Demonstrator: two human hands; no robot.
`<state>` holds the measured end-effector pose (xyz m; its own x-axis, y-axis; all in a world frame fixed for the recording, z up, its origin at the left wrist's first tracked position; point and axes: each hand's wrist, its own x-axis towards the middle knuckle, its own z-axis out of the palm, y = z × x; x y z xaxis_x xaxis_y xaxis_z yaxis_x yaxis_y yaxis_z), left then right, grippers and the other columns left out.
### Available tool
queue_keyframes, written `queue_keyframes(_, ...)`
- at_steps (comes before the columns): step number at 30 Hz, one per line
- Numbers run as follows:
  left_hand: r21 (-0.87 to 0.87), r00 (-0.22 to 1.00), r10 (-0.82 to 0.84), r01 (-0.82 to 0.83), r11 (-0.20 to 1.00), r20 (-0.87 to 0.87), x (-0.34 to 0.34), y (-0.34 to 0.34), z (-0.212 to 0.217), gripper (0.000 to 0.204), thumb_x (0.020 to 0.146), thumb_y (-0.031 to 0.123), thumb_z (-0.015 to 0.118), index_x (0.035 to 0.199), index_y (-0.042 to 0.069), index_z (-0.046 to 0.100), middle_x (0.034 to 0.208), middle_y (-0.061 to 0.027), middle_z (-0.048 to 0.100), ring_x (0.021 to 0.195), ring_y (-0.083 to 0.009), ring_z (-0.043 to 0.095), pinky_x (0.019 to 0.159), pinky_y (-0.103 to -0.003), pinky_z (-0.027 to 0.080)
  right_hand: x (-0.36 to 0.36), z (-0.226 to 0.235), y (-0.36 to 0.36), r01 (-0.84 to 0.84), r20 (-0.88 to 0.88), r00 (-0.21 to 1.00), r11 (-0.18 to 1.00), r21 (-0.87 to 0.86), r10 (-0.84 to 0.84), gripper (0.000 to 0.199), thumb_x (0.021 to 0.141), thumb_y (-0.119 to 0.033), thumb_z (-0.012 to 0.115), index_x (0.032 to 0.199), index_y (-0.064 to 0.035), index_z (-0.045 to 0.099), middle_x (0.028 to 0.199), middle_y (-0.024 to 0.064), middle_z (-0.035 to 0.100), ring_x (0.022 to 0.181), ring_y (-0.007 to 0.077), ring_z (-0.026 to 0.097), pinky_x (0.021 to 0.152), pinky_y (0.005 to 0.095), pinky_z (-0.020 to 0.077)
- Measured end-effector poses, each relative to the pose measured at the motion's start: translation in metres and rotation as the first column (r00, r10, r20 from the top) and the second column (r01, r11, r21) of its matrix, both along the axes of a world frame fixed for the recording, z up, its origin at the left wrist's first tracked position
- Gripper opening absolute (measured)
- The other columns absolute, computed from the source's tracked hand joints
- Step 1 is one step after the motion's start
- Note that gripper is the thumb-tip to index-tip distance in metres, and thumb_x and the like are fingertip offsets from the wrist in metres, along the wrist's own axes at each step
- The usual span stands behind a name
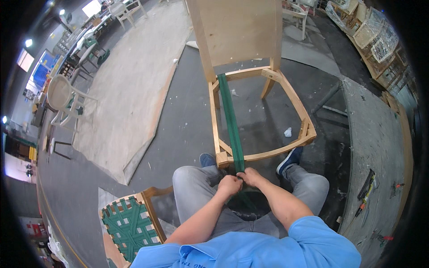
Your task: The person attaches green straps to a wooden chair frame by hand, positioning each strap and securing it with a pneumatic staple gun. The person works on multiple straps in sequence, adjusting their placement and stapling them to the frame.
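In front of me stands a wooden chair frame (296,99) with an open seat and a tall panelled back (241,33). One green webbing strap (232,120) runs along the left side of the seat, from the back rail over the front rail (268,154). Just beyond that rail, my left hand (230,185) is closed on the strap's near end. My right hand (251,177) pinches the same strap, close beside the left one. The loose tail of the strap hangs below both hands, between my knees.
At my left lies a seat woven with green webbing (132,225). A grey board (368,178) on the right carries hand tools (366,191). A pale sheet (129,85) covers floor at the left, near a white chair (67,96). Wrapped furniture (375,35) is stacked far right.
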<state>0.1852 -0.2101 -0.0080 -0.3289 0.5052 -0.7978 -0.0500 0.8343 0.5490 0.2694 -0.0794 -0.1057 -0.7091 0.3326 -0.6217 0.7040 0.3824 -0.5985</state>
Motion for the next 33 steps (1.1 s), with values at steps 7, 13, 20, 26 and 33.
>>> queue_keyframes(7,0.013,0.581,0.461,-0.63,0.776,0.671,-0.026,0.008,0.006,0.046,0.112,0.042,0.043,0.12,0.001,0.062,0.103,-0.0093,0.074,0.084,-0.0226,0.074,0.073,-0.036,0.061,0.0,-0.081,0.005,0.325,0.201,0.945,0.819,-0.473,-0.259,0.037,0.097,-0.032,0.062,0.127,-0.0124,0.067,0.13,0.017,0.069,0.12,0.0358,0.066,0.098,0.0439,0.0541)
queue_keyframes(13,-0.08,0.533,0.49,-0.617,0.783,0.69,-0.033,0.03,0.002,0.067,0.107,0.059,0.04,0.13,-0.003,0.054,0.104,-0.0149,0.073,0.09,-0.0295,0.074,0.077,-0.043,0.063,-0.016,-0.109,0.006,0.477,0.313,0.879,0.624,-0.619,-0.361,0.038,0.097,-0.033,0.062,0.128,-0.0116,0.066,0.13,0.0174,0.069,0.119,0.0361,0.066,0.098,0.045,0.0538)
queue_keyframes(20,-0.099,0.564,0.522,-0.613,0.784,0.64,-0.035,0.042,-0.007,0.065,0.105,0.064,0.04,0.119,0.001,0.05,0.079,-0.0109,0.069,0.068,-0.0261,0.072,0.061,-0.039,0.06,-0.026,-0.092,0.035,0.407,0.306,0.91,0.747,-0.526,-0.28,0.039,0.097,-0.034,0.062,0.128,-0.0107,0.066,0.129,0.0177,0.068,0.118,0.0365,0.066,0.097,0.0463,0.0535)
queue_keyframes(26,-0.039,0.611,0.517,-0.623,0.781,0.599,-0.032,0.044,-0.018,0.064,0.107,0.061,0.041,0.121,0.0,0.051,0.069,-0.0058,0.061,0.054,-0.0211,0.062,0.053,-0.035,0.055,-0.029,-0.058,0.032,0.184,0.159,0.978,0.926,-0.33,-0.138,0.04,0.097,-0.036,0.062,0.128,-0.0098,0.066,0.129,0.018,0.068,0.116,0.0368,0.066,0.097,0.0475,0.0532)
queue_keyframes(33,-0.025,0.6,0.524,-0.644,0.765,0.604,-0.031,0.044,-0.022,0.058,0.107,0.059,0.043,0.114,0.002,0.052,0.067,-0.0064,0.062,0.053,-0.0211,0.061,0.051,-0.036,0.053,0.02,-0.009,0.005,0.506,0.043,0.862,0.861,-0.047,-0.504,0.047,0.1,-0.048,0.056,0.121,-0.0066,0.067,0.112,0.018,0.071,0.109,0.0399,0.065,0.091,0.0523,0.0525)
